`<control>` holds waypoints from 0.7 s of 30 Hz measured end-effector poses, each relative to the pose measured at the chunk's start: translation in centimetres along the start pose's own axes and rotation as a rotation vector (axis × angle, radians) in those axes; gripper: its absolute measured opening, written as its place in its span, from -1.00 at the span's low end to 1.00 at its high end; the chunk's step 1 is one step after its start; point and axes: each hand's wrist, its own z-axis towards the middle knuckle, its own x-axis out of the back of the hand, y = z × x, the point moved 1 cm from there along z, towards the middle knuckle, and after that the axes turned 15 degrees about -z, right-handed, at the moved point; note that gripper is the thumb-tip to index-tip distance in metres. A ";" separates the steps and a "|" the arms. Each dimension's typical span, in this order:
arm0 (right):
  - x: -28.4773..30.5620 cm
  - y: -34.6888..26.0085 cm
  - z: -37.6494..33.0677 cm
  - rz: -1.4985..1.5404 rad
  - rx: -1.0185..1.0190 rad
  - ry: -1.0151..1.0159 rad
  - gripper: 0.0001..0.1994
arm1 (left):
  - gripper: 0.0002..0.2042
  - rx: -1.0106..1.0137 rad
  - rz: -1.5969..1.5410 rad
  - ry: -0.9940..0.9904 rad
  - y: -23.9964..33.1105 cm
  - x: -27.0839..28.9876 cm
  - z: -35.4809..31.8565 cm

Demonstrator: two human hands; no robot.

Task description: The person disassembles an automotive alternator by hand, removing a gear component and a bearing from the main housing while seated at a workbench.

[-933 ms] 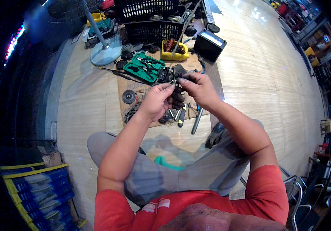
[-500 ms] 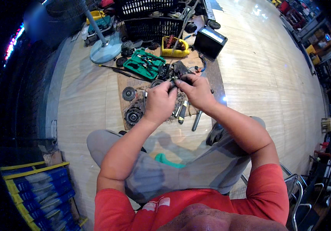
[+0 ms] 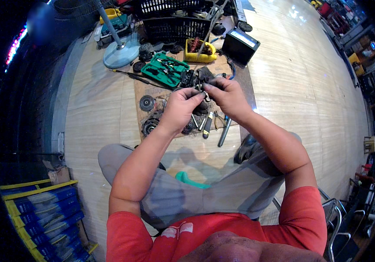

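A small dark part [image 3: 202, 88] is up in the air between two hands, on the near right side of the green tool case [image 3: 172, 81]. The left hand [image 3: 181, 107] has its thumb and finger pinched tight on it, and so does the right hand [image 3: 229, 97]. The fingers hide most of the part, so I cannot tell its full shape. The step in hand looks like careful finger work on this little part. I think it calls for a soft, steady pinch, with both thumbs close together.

Nearer the person than the case, and to its left, lie a round dark wheel [image 3: 147, 103] and a dark ring-shaped part [image 3: 150, 126]. Nearer and to its right are a yellow and black handle [image 3: 207, 126] and a long metal bar [image 3: 224, 133]. Right of the case sits a yellow tub [image 3: 199, 57] with reddish bits inside, and past that a black box [image 3: 239, 48].

The case lies on a brown sheet [image 3: 141, 89] spread on the pale, shiny floor [image 3: 102, 105]. Behind the case is a black crate [image 3: 174, 37]. To its left stands a round, pale blue fan foot [image 3: 116, 60].
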 end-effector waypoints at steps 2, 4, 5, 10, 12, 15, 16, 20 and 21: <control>-0.4 0.3 -0.1 -0.136 0.028 0.063 -0.77 | -0.89 -0.085 0.241 0.083 -0.1 -0.2 0.0; -0.8 0.9 -0.3 -0.241 0.044 0.112 -0.75 | -0.89 -0.164 0.523 0.162 0.0 -0.8 -0.4; -1.0 1.4 -0.3 -0.239 0.080 0.147 -0.73 | -0.88 -0.182 0.553 0.166 -0.1 -1.1 -0.4; -0.2 1.0 0.3 -0.096 0.056 0.050 -0.74 | -0.83 -0.003 0.025 0.040 0.3 -1.1 -0.1; 0.2 0.6 0.3 -0.030 0.028 0.026 -0.75 | -0.82 0.185 -0.248 -0.014 0.8 -0.8 -0.3; 0.4 -0.1 0.0 -0.068 0.005 0.023 -0.75 | -0.83 0.156 -0.206 -0.008 0.6 -0.5 -0.3; 0.0 0.2 0.0 -0.093 0.030 0.047 -0.75 | -0.83 0.110 -0.111 0.020 0.2 -0.3 -0.1; -0.7 0.6 -0.2 -0.250 0.050 0.123 -0.75 | -0.88 -0.041 0.331 0.127 -0.1 -0.6 -0.1; -0.7 0.8 -0.2 -0.266 0.052 0.124 -0.75 | -0.87 -0.110 0.496 0.143 0.1 -0.9 -0.3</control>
